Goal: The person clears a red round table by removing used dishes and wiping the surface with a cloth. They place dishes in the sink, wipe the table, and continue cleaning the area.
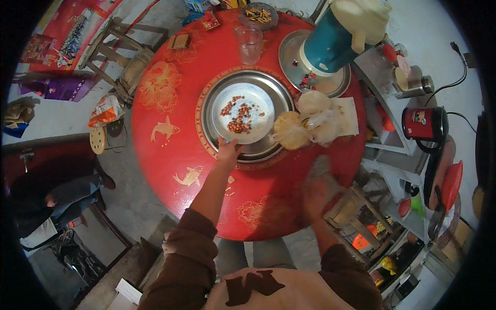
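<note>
A white plate [263, 97] holds several reddish-brown nuts or beans [240, 120], grouped mostly left of its middle. It sits inside a round stainless-steel tray [285, 95] on a round red table [155, 155]. My left hand [228, 150] grips the plate's near-left rim, fingers spread along the edge. Over the table's right front, my right hand [316, 195] is blurred by motion and holds a greyish cloth [321, 168]. Tied plastic bags of pale food [291, 130] lie to the right, overlapping the tray's edge.
A teal thermos [329, 42] stands on a second metal tray [286, 50]. Behind are a glass cup [249, 46] and an ashtray of cigarette butts [259, 17]. Wooden stools [345, 211] and shelves [403, 155] flank the right side. A seated person [73, 193] is at left.
</note>
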Action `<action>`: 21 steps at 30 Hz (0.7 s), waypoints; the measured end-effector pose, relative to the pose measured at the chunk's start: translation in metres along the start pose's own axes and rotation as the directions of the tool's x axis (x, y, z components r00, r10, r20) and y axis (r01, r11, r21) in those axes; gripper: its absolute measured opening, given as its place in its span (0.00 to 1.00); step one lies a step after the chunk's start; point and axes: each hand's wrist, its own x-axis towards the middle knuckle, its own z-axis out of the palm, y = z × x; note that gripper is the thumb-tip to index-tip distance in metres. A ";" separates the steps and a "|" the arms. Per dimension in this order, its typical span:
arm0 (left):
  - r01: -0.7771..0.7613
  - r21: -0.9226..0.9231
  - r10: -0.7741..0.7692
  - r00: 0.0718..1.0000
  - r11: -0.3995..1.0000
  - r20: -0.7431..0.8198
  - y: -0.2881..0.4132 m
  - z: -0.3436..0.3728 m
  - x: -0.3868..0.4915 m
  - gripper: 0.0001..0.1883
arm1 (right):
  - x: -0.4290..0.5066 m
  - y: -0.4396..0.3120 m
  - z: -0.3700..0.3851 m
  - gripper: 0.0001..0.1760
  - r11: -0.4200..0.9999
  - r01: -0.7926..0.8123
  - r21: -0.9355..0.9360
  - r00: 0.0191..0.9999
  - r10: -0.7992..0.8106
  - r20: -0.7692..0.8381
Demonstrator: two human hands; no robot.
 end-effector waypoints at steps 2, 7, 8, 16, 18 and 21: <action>0.017 0.033 -0.016 0.999 0.999 -0.051 0.005 0.000 0.000 0.27 | -0.024 -0.031 0.014 0.26 0.953 0.302 0.017 0.938 -0.300 0.171; -0.058 0.005 0.058 0.994 0.998 -0.094 0.042 -0.006 -0.033 0.33 | 0.039 -0.114 0.004 0.29 0.853 0.321 0.411 0.662 -0.513 0.547; -0.257 0.321 0.263 0.964 0.912 0.024 0.044 -0.027 -0.041 0.30 | 0.054 -0.134 -0.004 0.29 0.833 0.269 0.484 0.686 -0.518 0.511; -0.260 -0.045 0.249 0.954 0.965 -0.170 0.109 -0.115 -0.160 0.30 | 0.166 -0.168 0.036 0.33 0.847 0.140 0.513 0.989 -0.142 -0.035; -0.270 -0.088 0.245 0.944 0.959 -0.221 0.099 -0.143 -0.180 0.30 | 0.169 -0.166 0.017 0.35 0.870 0.108 0.482 0.990 -0.052 -0.128; -0.212 -0.183 0.138 0.927 0.960 -0.350 0.062 -0.182 -0.200 0.31 | 0.151 -0.154 0.005 0.37 0.907 0.040 0.418 0.996 -0.005 -0.085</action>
